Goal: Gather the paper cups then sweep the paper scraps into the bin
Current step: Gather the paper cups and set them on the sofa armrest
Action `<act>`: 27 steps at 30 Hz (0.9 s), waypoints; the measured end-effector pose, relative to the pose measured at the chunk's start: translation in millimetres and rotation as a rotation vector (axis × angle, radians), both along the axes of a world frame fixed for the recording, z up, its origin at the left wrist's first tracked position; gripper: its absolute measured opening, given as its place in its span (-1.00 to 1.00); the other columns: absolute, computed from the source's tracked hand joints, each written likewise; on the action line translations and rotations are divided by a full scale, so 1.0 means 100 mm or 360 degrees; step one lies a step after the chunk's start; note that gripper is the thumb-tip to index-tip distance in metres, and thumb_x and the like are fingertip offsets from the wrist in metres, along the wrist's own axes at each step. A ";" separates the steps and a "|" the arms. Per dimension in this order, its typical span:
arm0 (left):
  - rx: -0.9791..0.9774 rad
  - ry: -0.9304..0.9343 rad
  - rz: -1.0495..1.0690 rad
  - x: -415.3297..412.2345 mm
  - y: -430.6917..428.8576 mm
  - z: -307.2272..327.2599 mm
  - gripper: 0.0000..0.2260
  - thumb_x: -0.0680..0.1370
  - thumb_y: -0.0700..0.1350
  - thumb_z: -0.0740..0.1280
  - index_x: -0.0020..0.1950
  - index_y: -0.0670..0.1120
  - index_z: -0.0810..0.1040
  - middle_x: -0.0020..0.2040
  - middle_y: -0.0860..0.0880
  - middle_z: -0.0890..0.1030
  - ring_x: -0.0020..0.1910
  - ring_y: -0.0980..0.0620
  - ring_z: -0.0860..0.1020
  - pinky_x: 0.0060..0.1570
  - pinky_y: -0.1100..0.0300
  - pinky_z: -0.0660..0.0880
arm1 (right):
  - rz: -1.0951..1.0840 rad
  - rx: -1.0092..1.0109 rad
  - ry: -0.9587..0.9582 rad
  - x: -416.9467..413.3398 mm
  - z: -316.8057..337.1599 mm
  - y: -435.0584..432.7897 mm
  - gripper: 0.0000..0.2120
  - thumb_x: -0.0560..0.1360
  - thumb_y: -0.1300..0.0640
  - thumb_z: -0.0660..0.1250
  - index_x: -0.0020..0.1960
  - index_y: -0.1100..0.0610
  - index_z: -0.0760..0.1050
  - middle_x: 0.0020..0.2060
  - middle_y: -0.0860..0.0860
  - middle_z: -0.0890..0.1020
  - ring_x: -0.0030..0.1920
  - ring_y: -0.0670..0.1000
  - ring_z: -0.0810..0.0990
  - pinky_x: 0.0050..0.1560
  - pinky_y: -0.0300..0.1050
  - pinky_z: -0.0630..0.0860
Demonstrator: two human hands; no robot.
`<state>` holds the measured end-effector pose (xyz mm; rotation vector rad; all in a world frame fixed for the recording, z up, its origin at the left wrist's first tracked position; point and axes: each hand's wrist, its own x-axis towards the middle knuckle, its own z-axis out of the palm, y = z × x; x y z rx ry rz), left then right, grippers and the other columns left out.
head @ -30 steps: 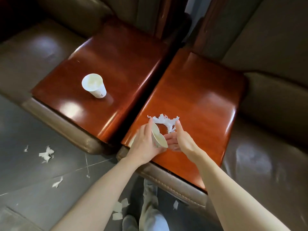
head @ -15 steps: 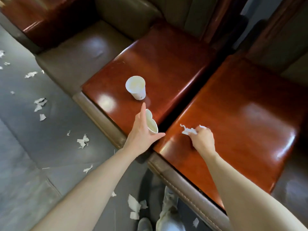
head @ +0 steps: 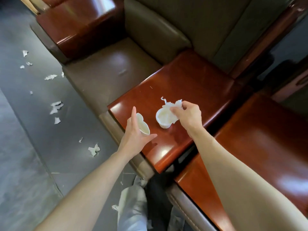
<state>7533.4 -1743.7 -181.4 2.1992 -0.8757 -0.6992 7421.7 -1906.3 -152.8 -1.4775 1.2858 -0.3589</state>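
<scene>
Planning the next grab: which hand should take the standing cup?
Likely right: right hand hovers over the standing cup, pinching scraps it could drop in; left hand grips a squashed cup.

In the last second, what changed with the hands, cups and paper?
The right hand closed on the paper scraps, lifted them off the right armrest and carried them left; it now holds them over the standing cup. The left hand, gripping the squashed cup, also moved left. The standing cup stayed put.
</scene>
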 end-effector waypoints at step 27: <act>0.0180 -0.0144 -0.0517 1.12 -0.56 -0.24 0.06 0.33 0.25 0.48 0.54 0.18 -0.23 0.55 0.02 0.13 0.45 -0.05 0.29 0.20 0.13 0.39 | 0.0208 -0.0365 0.0875 0.56 -0.52 0.36 -0.20 0.42 -0.38 0.23 0.53 -0.17 0.01 0.53 -0.01 -0.05 0.52 0.10 -0.09 0.45 0.19 -0.14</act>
